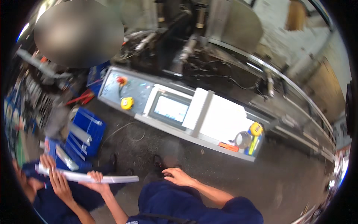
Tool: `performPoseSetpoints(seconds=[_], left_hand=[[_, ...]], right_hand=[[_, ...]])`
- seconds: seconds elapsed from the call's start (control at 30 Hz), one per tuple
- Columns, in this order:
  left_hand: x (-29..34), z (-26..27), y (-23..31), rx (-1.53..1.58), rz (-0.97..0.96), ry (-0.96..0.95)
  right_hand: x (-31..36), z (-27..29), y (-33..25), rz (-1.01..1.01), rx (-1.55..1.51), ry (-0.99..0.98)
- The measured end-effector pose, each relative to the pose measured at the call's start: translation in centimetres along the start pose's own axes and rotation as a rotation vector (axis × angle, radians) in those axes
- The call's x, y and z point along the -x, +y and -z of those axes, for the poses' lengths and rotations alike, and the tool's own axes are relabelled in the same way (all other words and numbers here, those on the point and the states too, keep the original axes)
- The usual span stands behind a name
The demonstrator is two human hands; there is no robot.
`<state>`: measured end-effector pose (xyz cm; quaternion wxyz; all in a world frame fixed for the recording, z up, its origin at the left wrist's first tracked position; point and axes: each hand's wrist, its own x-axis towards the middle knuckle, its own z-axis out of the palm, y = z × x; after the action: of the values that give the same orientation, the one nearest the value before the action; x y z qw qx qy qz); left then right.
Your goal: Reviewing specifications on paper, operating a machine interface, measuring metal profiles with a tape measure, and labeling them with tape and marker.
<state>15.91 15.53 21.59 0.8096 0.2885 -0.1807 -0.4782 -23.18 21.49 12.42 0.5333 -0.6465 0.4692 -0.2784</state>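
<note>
The left hand gripped a white strip. The right hand was apart from it, fingers loosely open.

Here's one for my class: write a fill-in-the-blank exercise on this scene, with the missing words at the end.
The strip held in the left hand is coloured ____.
The right hand holds ____.
The yellow tape measures on the console number ____.
The screen lies on the paper's ____ side.

Missing words: white; nothing; two; left.
</note>
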Motion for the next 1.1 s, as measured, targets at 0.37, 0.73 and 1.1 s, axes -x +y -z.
performPoseSetpoints(seconds=[0.37, 0.73, 1.1], left_hand=[[-10.5, 5.3, -3.0, 0.008, -0.032, -0.102], [-22.4, 18.5, 8.8, -0.137, -0.136, 0.013], [-22.4, 12.2, 4.6, -0.239, -0.298, 0.204]], right_hand=[[-6.0, 3.2, -9.7, -0.038, -0.157, 0.238], [-16.0, 5.8, -11.6, 0.055, -0.068, 0.339], [-20.6, 11.1, -12.2, -0.060, -0.264, 0.309]])
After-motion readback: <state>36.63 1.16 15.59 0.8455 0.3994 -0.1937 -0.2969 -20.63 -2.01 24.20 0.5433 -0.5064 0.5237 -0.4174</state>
